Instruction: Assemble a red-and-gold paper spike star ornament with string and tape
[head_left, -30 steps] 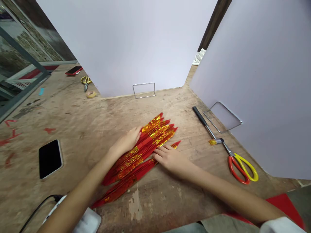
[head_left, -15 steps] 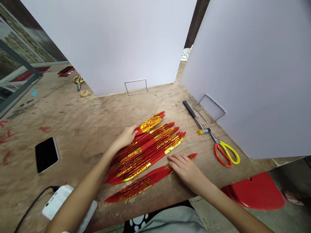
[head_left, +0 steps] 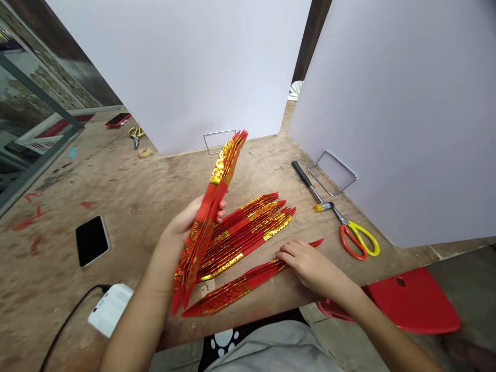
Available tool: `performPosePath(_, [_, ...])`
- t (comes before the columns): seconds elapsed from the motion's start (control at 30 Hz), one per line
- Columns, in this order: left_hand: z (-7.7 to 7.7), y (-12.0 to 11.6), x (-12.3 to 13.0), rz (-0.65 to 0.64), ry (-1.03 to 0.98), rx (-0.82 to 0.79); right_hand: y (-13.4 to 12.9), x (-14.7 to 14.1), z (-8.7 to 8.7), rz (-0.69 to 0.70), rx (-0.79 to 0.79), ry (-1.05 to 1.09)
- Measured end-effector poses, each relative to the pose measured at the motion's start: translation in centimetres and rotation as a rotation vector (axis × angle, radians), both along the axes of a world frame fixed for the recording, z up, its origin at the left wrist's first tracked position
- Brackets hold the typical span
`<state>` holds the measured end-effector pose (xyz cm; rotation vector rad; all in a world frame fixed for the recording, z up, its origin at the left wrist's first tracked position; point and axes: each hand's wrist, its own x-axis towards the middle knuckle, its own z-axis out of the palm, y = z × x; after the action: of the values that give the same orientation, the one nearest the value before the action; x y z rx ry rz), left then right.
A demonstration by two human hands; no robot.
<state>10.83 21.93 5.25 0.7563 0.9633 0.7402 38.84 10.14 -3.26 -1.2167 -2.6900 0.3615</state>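
Note:
A folded red paper piece with gold print (head_left: 209, 204) stands tilted above the table, its pleats showing and its lower tip near the tabletop. My left hand (head_left: 196, 217) is wrapped round its middle. Behind it, a stack of similar red-and-gold pleated papers (head_left: 248, 227) lies flat, partly covered by the raised one. Closer to the table's front edge lies a separate pleated paper strip (head_left: 232, 289). Over its right end rests my right hand (head_left: 302, 261), fingers curled down onto it; the fingertips are partly hidden, though the strip's red tip pokes out beyond them.
On the right lie a hammer (head_left: 310, 181) and scissors with red and yellow handles (head_left: 360, 240). White panels (head_left: 194, 67) on wire stands (head_left: 333, 170) rise behind. To the left are a phone (head_left: 92, 240), a white device with a cable (head_left: 110, 307), small scissors (head_left: 135, 135) and tape (head_left: 144, 152).
My left hand has lifted one pleated paper off the stack and turned it steeply upright. My right hand stays on the front strip. The view has shifted slightly.

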Motion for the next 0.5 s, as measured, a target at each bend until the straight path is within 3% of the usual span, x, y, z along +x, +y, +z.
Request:
performPosePath(0.13, [-0.9,-2.0,1.6,-0.06,-0.279,-0.15,-0.4,1.6,3.1,-0.007,-0.095,-0.013])
performPosePath(0.2, [-1.4,-3.0,2.3,-0.07,-0.319,-0.229,-0.7,2.3,4.5,-0.012,-0.132,-0.001])
performPosePath(0.3, [-2.3,-4.6,3.5,-0.095,-0.23,-0.274,-1.0,2.8,6.7,0.0,-0.151,0.015])
performPosePath(0.5, [-4.7,-7.9,5.1,-0.111,-0.085,-0.191,-0.5,2.2,10.1,0.116,-0.137,-0.022])
